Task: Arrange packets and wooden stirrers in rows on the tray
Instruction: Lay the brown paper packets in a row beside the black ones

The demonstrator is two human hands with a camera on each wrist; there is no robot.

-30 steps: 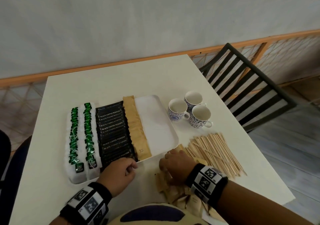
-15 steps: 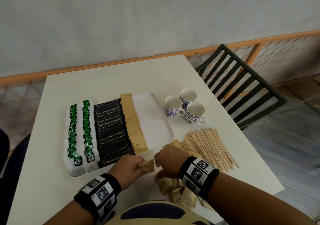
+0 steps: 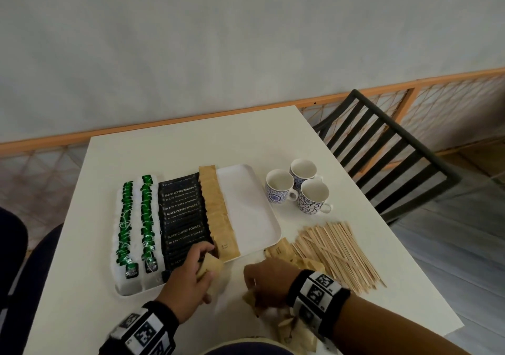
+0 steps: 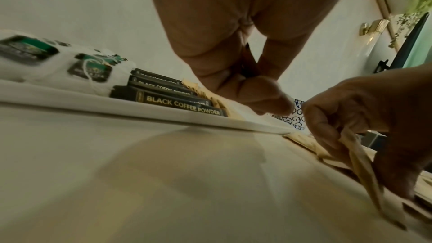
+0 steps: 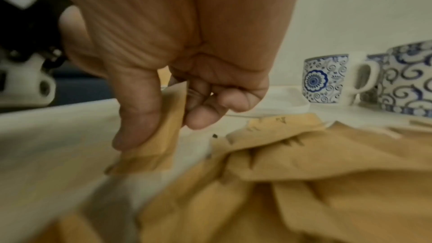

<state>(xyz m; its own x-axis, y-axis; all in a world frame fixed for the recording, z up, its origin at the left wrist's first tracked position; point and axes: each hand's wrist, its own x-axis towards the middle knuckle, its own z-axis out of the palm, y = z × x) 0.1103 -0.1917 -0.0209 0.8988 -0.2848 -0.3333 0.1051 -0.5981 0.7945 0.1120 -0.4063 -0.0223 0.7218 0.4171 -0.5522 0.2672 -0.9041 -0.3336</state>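
A white tray holds two rows of green-tagged tea bags, a row of black coffee packets and a row of brown packets. At the tray's near edge, in front of that last row, my left hand grips a brown packet. Over the loose brown packet pile my right hand pinches another brown packet between thumb and fingers. Wooden stirrers lie heaped to the right of the tray.
Three blue-patterned cups stand right of the tray, beyond the stirrers. A black slatted chair is at the table's right side. The right third of the tray is bare. The table's front edge runs close under my arms.
My right hand passed a brown packet to my left hand. The left hand carried it toward the tray's front edge, and the right hand went back to the pile and pinched another.
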